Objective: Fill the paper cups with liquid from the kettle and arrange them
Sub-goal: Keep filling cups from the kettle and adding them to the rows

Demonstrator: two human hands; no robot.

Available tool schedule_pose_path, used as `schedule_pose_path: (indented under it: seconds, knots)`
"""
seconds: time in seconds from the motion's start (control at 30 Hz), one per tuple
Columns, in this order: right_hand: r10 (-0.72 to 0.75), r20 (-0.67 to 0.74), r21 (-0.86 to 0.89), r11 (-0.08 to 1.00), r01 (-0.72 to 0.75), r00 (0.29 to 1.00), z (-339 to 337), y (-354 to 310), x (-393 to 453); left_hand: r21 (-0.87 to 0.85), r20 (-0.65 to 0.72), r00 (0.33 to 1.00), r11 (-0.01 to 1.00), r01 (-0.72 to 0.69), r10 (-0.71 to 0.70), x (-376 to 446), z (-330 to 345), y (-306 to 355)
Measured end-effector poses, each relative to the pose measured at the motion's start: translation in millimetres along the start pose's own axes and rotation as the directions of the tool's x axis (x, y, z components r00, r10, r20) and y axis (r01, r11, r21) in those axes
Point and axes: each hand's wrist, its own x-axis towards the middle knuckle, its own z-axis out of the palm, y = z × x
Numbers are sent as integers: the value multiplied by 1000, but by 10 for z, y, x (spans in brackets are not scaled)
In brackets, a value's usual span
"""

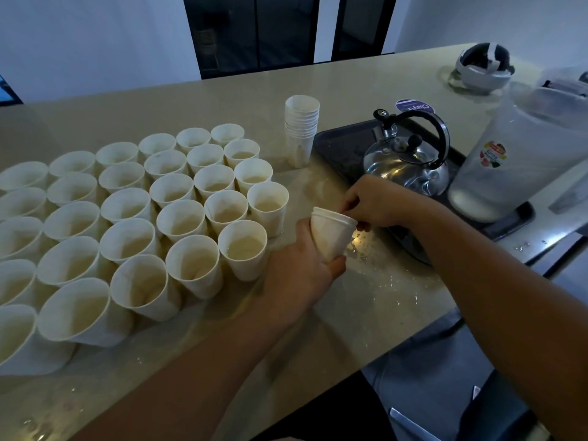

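Note:
My left hand [302, 275] grips a short stack of nested white paper cups [331, 233], tilted to the right above the counter. My right hand [375, 202] pinches the rim of the top cup in that stack. A steel kettle [404, 160] with a black handle stands on a dark tray [337, 148] just behind my right hand. Several white paper cups [178, 202] holding pale liquid stand in tight rows on the left of the counter. A taller stack of empty cups [300, 132] stands upright beside the tray's left edge.
A large clear plastic jug [515, 154] with a fruit label stands on the tray's right end. A dark and white headset [483, 65] lies at the far right of the beige counter [222, 93]. Droplets wet the counter near its front edge [391, 288].

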Motion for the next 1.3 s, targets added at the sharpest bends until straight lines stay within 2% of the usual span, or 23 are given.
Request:
schedule_pose_path:
  seconds: [0.1, 0.2, 0.27, 0.4, 0.5, 0.67, 0.8, 0.87, 0.97, 1.03, 1.07, 1.1, 1.17, 1.2, 1.23, 1.3]
  knots:
    - [-16, -10, 7, 1000, 16, 1000, -40, -10, 21, 33, 2, 1000, 999, -11, 11, 21, 1, -31]
    - [-18, -109, 25, 999, 21, 994, -173, 19, 15, 34, -10, 1000, 999, -1, 2, 19, 19, -103]
    - [-5, -192, 86, 996, 22, 981, -291, 49, 12, -17, -25, 1000, 1000, -8, 8, 0, 41, -136]
    - [110, -365, 332, 943, 19, 924, -455, 36, 21, -125, -44, 999, 992, -7, 1, 22, 113, -124]
    - [196, -467, 372, 928, -9, 862, -473, 7, 91, -258, -67, 998, 966, -21, 4, 46, 151, -94]
    - [283, -392, 352, 925, -142, 875, -287, 9, 298, -350, -70, 997, 936, -43, 19, 85, 207, -144]
    - [304, -338, 338, 923, -186, 891, -79, 71, 402, -343, 10, 1000, 939, 31, -30, 54, 200, -148]
    - [324, -316, 331, 918, -216, 892, -36, 70, 393, -331, 4, 998, 942, 57, -59, 20, 159, -111]
    - [307, -369, 319, 929, -191, 878, -57, 60, 336, -242, -32, 999, 970, -11, 3, -58, 18, 38]
    - [268, -498, 339, 936, -100, 824, -130, 75, 282, -168, -68, 993, 980, -109, 98, -115, -98, 184]
    - [248, -586, 337, 940, -47, 771, -179, 101, 259, -142, -87, 986, 978, -153, 142, -124, -156, 261]
    - [225, -686, 316, 949, 5, 692, -230, 146, 245, -114, -103, 979, 976, -187, 175, -110, -209, 337]
    - [166, -858, 233, 969, 80, 485, -328, 248, 223, -71, -123, 969, 972, -224, 215, -8, -287, 469]
    - [150, -905, 200, 976, 86, 397, -365, 312, 222, -70, -119, 968, 971, -231, 221, 72, -314, 532]
    - [145, -929, 176, 982, 63, 340, -407, 369, 222, -78, -104, 968, 968, -238, 230, 162, -342, 598]
    - [184, -933, 175, 983, -55, 311, -498, 461, 221, -94, -45, 968, 963, -251, 248, 361, -388, 726]
